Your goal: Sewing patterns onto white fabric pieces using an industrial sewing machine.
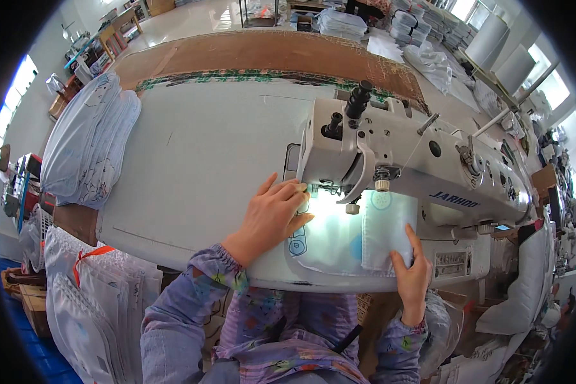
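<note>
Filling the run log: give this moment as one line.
left hand: flat on white fabric piece | right hand: pinching its near edge | fabric under sewing machine needle

A white sewing table (198,166) is seen; a sewing machine (416,166), a pale fabric piece (339,240) and a stack of white fabric (86,150) are carried on it.

sewing machine (416,160): glossy off-white painted metal, black plastic knobs | fabric piece (358,237): thin smooth cloth, pale blue print, bright under the lamp | counter (198,160): smooth matt white, scuffed | cardboard sheet (269,54): rough matt brown | stacked pieces (86,147): soft printed cloth
</note>
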Demonstrator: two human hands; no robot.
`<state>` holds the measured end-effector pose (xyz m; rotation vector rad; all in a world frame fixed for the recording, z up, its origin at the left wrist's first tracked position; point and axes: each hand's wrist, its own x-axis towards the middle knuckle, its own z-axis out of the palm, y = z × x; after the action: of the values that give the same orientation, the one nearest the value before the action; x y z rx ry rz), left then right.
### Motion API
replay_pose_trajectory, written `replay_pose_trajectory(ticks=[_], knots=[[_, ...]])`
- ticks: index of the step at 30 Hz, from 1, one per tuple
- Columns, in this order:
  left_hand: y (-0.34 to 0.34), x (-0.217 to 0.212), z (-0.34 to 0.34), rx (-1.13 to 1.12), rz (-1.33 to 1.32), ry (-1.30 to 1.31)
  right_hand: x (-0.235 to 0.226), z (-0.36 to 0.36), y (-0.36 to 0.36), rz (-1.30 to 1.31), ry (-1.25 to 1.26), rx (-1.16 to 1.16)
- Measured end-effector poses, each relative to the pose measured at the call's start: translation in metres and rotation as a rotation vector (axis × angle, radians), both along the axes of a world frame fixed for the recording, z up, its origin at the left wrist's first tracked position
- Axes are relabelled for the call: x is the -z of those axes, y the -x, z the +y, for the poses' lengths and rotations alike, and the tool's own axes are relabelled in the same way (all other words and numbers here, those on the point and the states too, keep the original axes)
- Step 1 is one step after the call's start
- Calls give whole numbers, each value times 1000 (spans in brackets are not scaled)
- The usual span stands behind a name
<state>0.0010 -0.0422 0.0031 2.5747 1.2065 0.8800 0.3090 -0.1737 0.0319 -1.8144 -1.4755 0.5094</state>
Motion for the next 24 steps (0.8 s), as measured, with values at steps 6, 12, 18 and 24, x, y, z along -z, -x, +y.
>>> replay_pose_trajectory(ticks=[6, 12, 18, 24], knots=[[2, -2, 29, 36, 8, 36, -2, 8, -12, -19, -31, 21], [0, 18, 126, -276, -175, -86, -12, -8, -22, 162, 203, -17], [1, 33, 156, -430, -110, -176, 35, 105, -22, -442, -4, 86], [49, 2, 66, -362, -316, 204, 95, 148, -62, -429, -337, 225]])
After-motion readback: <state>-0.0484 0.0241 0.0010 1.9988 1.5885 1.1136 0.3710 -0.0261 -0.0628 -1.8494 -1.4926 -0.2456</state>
